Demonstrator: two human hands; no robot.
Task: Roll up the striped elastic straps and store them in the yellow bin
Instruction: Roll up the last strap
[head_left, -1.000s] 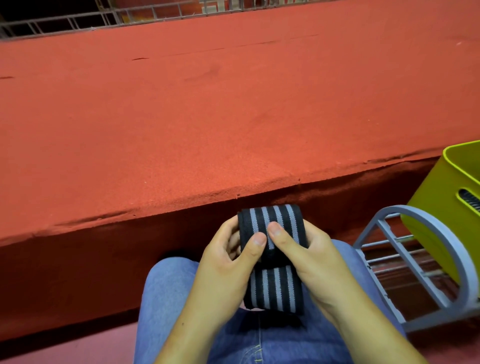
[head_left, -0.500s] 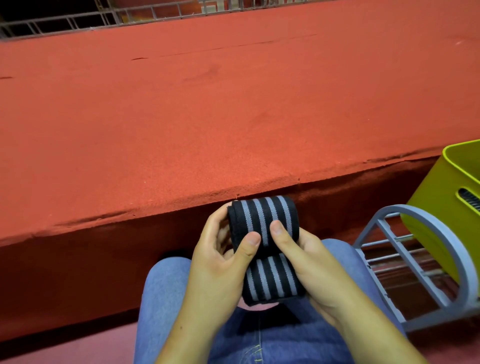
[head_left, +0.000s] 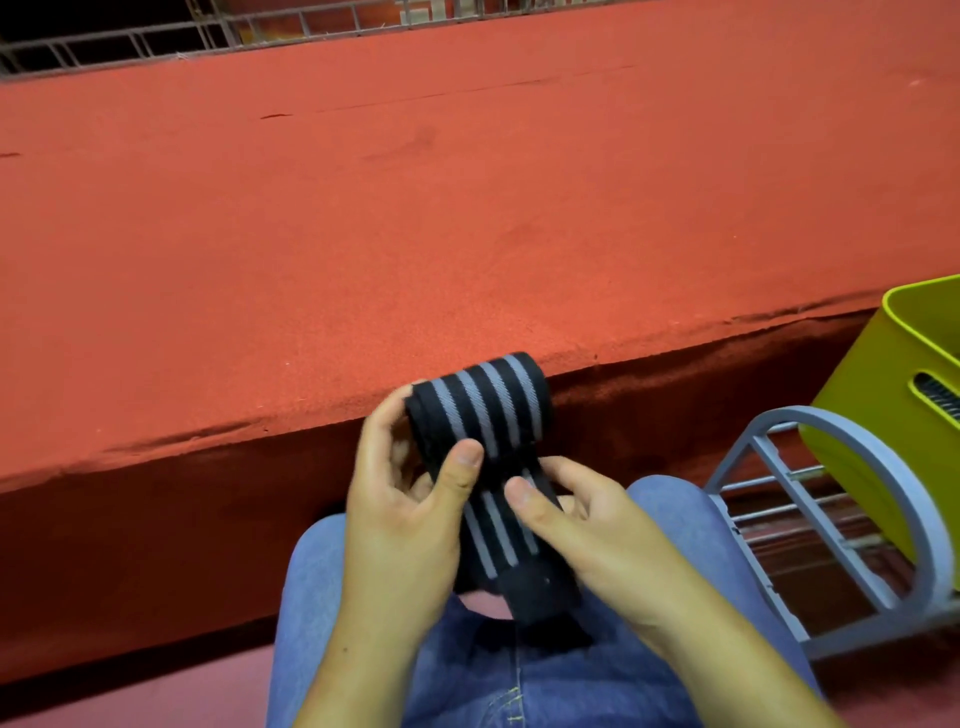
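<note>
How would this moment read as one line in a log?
step: rolling | striped strap: part rolled, tail loose over lap | left hand: holds roll | right hand: on tail | yellow bin: right, strap not in

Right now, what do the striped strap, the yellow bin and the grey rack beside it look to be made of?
Striped strap: woven elastic fabric, matte; a diagonal weave shows in the grey stripes. Its plain black end tab may be hook-and-loop, unclear. Yellow bin: moulded plastic by its smooth, slightly glossy walls and slotted handle. Grey rack: probably painted metal or plastic frame with thin metal rods.
</note>
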